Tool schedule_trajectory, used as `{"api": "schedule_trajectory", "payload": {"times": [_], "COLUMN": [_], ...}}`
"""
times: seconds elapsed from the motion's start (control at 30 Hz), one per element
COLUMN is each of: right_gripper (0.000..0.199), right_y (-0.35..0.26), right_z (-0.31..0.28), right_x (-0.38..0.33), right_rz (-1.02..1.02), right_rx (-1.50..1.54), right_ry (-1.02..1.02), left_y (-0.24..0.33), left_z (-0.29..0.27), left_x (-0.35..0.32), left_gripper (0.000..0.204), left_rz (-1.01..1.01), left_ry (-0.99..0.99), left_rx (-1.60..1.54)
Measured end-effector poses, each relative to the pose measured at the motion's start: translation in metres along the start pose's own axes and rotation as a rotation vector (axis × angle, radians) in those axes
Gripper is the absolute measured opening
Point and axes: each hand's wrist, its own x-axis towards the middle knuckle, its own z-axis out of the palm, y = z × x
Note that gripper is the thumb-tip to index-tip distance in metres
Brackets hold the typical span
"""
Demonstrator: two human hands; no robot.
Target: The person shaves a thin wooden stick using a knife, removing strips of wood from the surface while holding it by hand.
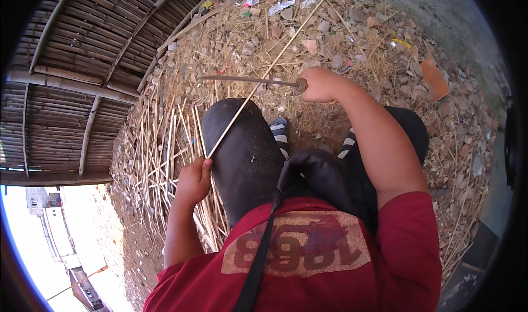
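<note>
My left hand [193, 179] is closed round the near end of a long thin bamboo strip [280, 55], beside my left knee. The strip slants up and away to the right, past the far edge of the rubble. My right hand [320, 84] grips the handle of a long-bladed knife [234, 78], its brown blade pointing left. The blade crosses the strip beyond my knees; whether the two touch I cannot tell. Many loose bamboo strips [165, 152] lie in a criss-cross heap on the ground left of my left leg.
A bamboo-slat wall [66, 92] rises at the left. Stones, dry straw and litter cover the ground [308, 119]. A reddish brick-like slab [434, 78] lies at the right. My sandalled feet [279, 133] are between my knees, and a black strap [258, 262] hangs down my shirt.
</note>
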Motion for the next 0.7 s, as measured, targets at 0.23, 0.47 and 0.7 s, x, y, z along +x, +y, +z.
{"api": "schedule_trajectory", "payload": {"times": [0.23, 0.47, 0.7], "right_gripper": [0.029, 0.037, 0.034], "right_y": [-0.02, 0.049, -0.015], "right_z": [0.019, 0.0, -0.005], "right_x": [0.003, 0.011, -0.012], "right_rz": [-0.06, 0.217, -0.034], "right_rx": [-0.097, 0.109, -0.011], "right_ry": [0.04, 0.193, -0.003], "left_y": [0.013, 0.013, 0.007], "left_z": [-0.014, -0.01, 0.002], "left_x": [0.001, 0.001, -0.001], "left_gripper": [0.041, 0.039, 0.038], "left_rz": [-0.021, -0.01, -0.008], "left_ry": [-0.038, 0.018, 0.055], "left_rx": [0.014, 0.075, 0.025]}}
